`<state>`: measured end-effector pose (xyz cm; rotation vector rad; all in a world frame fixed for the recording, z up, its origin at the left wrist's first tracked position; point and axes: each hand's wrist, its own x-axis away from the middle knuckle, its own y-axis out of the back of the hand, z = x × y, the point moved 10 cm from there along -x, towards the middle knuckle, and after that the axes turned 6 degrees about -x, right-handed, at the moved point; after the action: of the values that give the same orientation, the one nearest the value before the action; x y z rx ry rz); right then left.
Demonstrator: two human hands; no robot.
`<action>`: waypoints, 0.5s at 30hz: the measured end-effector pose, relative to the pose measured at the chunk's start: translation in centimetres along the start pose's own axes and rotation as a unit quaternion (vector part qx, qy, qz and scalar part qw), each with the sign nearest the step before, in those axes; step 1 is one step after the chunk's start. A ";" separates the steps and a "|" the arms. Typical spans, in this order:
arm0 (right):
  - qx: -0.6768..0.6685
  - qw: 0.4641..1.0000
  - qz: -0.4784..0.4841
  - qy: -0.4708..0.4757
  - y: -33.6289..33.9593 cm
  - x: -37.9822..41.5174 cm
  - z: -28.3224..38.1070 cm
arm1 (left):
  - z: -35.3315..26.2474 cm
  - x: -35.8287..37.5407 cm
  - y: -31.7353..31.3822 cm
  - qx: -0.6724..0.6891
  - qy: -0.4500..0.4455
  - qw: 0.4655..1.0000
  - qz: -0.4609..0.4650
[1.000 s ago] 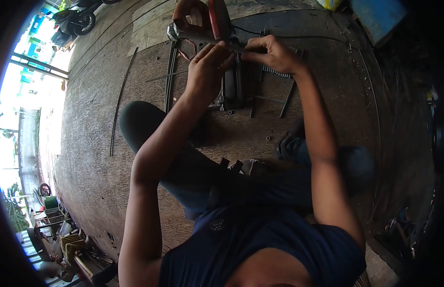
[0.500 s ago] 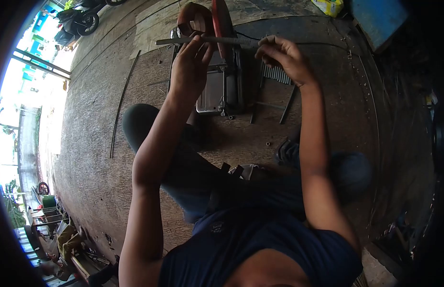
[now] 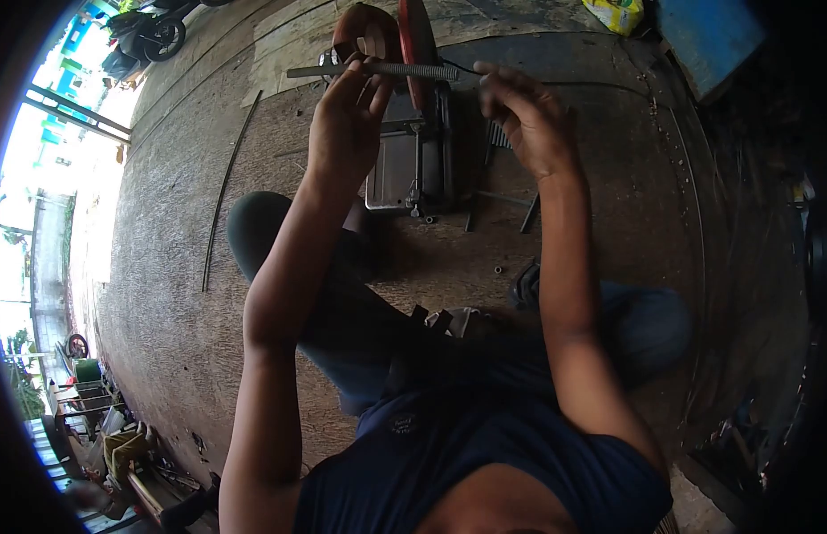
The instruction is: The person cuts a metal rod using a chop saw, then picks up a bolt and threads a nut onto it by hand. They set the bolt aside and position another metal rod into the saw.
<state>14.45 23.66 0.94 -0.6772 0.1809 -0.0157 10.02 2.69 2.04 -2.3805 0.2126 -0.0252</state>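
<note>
My left hand (image 3: 347, 129) is closed round the plain part of a threaded steel rod (image 3: 413, 70), held level with its thread pointing right. Just off the threaded end, my right hand (image 3: 529, 120) has its fingers curled and the tips close together. Whatever may be between those tips is too small to make out. Beneath the rod stands a cut-off machine with a red guard (image 3: 415, 44) and a grey metal base (image 3: 394, 169). Several short threaded rods (image 3: 500, 136) lie side by side on the floor, partly hidden behind my right hand.
A small nut (image 3: 498, 269) lies on the floor before my crossed legs. One long thin rod (image 3: 231, 191) lies to the left. Further off are a motorcycle (image 3: 151, 40), a yellow sack (image 3: 616, 13) and a blue panel (image 3: 707, 40).
The rod and my left hand have shifted slightly left. My right hand has come a little down and left, with the rod's threaded end now further from its fingertips.
</note>
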 end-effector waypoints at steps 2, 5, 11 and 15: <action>-0.018 1.000 0.003 -0.007 -0.2 0.1 -0.3 | -0.1 -0.1 0.1 0.000 -0.010 1.000 -0.002; -0.054 0.998 0.022 0.015 -1.4 0.3 -0.2 | -0.4 0.0 0.2 -0.010 -0.014 1.000 -0.023; 0.173 0.956 0.002 0.238 -3.9 2.1 3.6 | -1.0 0.3 -0.7 -0.058 -0.043 0.997 0.009; 0.342 0.889 0.005 0.304 -5.5 3.2 4.9 | -0.7 0.5 -0.9 -0.068 -0.038 0.997 0.022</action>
<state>18.71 22.15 7.63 0.0590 0.7457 -0.2745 10.61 2.78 3.17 -2.5054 0.2363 0.1040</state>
